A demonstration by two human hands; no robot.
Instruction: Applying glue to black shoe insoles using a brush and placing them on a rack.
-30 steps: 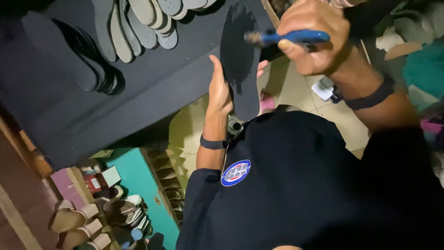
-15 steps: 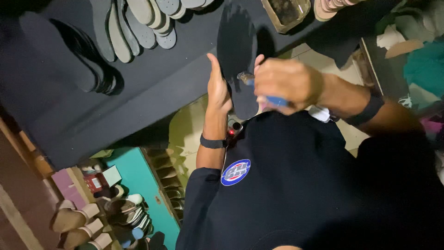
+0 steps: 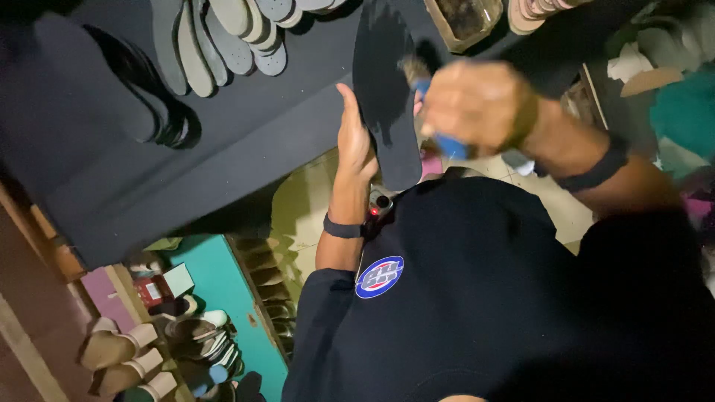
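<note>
Presently the left hand (image 3: 356,141) grips a dark shoe sole (image 3: 387,97) along its edge, palm flat against the side and thumb up, holding it upright out in front of the chest. The sole's upper part looks wet or coated, darker in patches. Just beside it, on the far face, the right hand (image 3: 482,104) is clenched around a blue-handled brush (image 3: 439,126); the bristles touch the sole near its middle. This hand is motion-blurred, so finger detail cannot be read, but the handle is plainly enclosed in the fist.

Each wrist carries a dark band; the left one (image 3: 342,227) sits well below the grip. Under both hands is the person's dark shirt with a round blue-and-red badge (image 3: 379,277).

Beyond the held sole lies a dark work table (image 3: 223,149). Past the grip, near the table's far edge, is a fanned row of grey and pale insoles (image 3: 231,33). Left of the grip is a stack of black soles (image 3: 119,89). Beyond the right hand stands a small open container (image 3: 465,18) of brownish contents.

Below the table, well apart from the hands, a teal shelf (image 3: 223,298) and pairs of tan shoes (image 3: 119,357) show on the floor.
</note>
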